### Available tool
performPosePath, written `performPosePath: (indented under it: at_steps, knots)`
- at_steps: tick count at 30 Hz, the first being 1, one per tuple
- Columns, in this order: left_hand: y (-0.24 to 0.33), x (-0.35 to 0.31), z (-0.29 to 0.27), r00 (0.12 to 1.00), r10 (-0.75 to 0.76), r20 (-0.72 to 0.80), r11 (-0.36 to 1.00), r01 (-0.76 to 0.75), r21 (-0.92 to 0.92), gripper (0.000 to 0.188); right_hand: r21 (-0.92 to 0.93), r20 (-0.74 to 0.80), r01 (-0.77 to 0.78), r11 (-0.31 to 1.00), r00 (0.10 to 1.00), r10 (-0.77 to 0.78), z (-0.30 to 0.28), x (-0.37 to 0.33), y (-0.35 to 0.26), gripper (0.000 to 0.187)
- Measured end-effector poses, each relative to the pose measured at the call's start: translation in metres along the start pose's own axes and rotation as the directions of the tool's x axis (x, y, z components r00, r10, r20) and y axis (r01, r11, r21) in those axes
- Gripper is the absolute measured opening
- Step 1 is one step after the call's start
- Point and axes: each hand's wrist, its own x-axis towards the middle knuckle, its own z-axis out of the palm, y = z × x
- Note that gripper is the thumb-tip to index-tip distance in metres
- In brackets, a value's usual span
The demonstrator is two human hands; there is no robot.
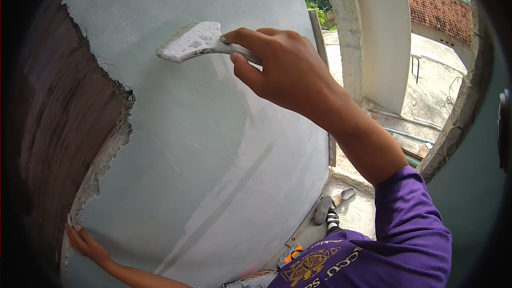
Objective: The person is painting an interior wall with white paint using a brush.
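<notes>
A wide flat paintbrush [194, 45], its ferrule crusted white, is gripped by the handle in my right hand [274, 58]. Its bristle tips touch the pale grey-green wall panel [213, 128], or are very close to it. Damp-looking darker patches and whiter streaks mark the panel's face. At the lower left, my left hand [85, 245] rests by the panel's rough, broken edge, its fingers stretched out against it. Beyond that jagged edge a dark brown, streaked surface [69, 106] shows.
On the right is an opening with a pale concrete post [346, 32], planks and pipes [405, 130] on the ground, and a tiled roof [440, 8] beyond. Grey shoes [322, 209] stand below on the dusty floor. An orange item [293, 253] lies by my purple shirt.
</notes>
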Motion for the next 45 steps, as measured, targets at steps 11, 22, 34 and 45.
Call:
performPosePath:
  at_steps: [11, 22, 34, 45]
  knots:
    - [-0.01, 0.0, 0.003, 1.0, 0.002, -0.002, 1.0, -0.002, 0.004, 0.048, 0.009, 0.063, 0.003, 1.0, 0.998, -0.003, 0.006, -0.001, 0.006, 0.02]
    - [-0.008, 0.001, 0.002, 1.0, -0.008, -0.008, 1.0, 0.008, 0.003, 0.048, 0.032, 0.061, -0.021, 0.999, 0.998, 0.019, 0.022, 0.01, -0.001, 0.021]
    - [-0.011, 0.001, 0.006, 0.999, -0.046, -0.007, 0.999, 0.046, -0.01, 0.049, 0.049, -0.007, -0.028, 0.998, 1.0, 0.029, -0.009, 0.011, 0.013, 0.023]
    - [-0.02, -0.001, 0.009, 0.999, -0.049, 0.007, 0.998, 0.049, 0.035, 0.052, 0.06, 0.104, -0.093, 0.994, 0.991, 0.086, 0.002, -0.009, 0.021, 0.024]
